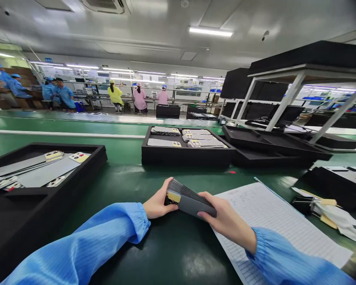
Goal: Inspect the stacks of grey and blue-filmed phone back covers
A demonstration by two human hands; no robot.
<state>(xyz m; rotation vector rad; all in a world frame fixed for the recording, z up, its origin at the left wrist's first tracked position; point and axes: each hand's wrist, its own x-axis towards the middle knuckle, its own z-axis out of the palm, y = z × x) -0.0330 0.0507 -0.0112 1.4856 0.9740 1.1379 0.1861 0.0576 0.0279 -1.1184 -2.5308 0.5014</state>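
Both my hands hold a stack of thin grey phone back plates point(190, 199) just above the green table point(121, 178). My left hand point(157, 202) grips the stack's left end, where a yellow-taped camera cutout shows. My right hand point(225, 219) grips its right end, over a lined paper sheet point(273, 221). A black tray point(62, 174) at the left holds several grey plates point(41, 170) lying flat. Another black tray point(184, 155) straight ahead holds several plates in rows.
Empty black trays point(269, 148) are stacked at the right under a white-framed rack point(296, 85). Black items and white scraps point(329, 208) lie at the far right. Across a green conveyor, several people in blue, yellow and pink coats work at benches point(139, 99).
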